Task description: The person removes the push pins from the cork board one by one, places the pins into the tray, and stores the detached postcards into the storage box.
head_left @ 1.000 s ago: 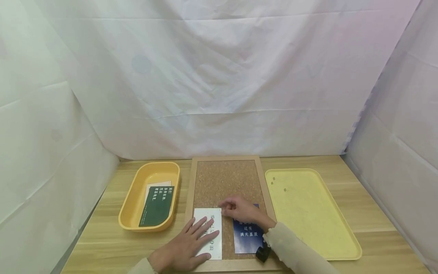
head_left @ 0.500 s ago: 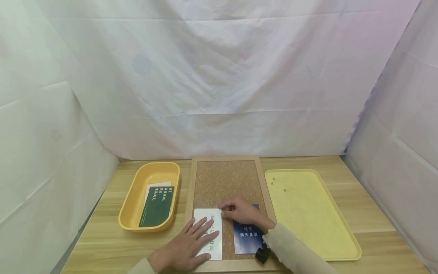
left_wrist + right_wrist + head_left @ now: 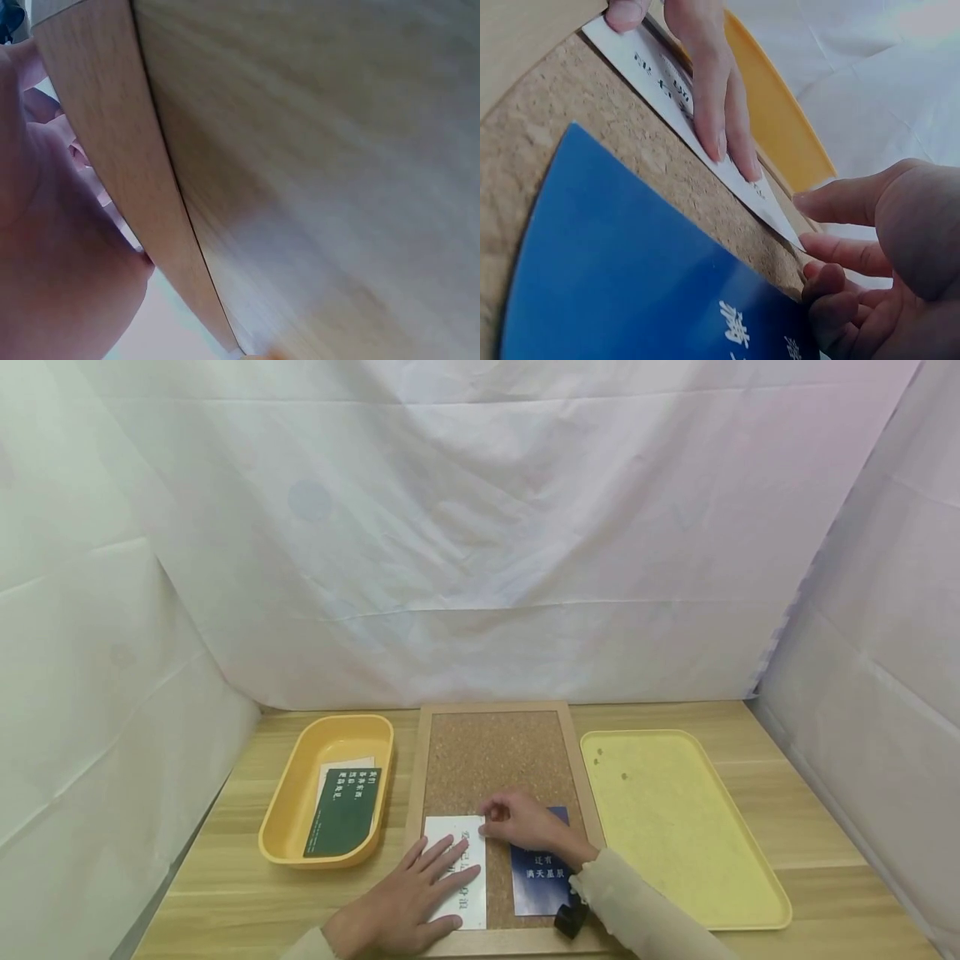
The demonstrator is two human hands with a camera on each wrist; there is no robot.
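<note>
Lying under the left hand (image 3: 411, 897) is a white card (image 3: 474, 895).

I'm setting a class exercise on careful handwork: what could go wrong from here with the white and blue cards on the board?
The white card may slide or twist if the left hand, spread over it, lifts or pushes sideways. The right hand, at that card's far right corner, might bend or nudge the corner. It also reaches over the blue card, so it could drag that card across the board.
</note>
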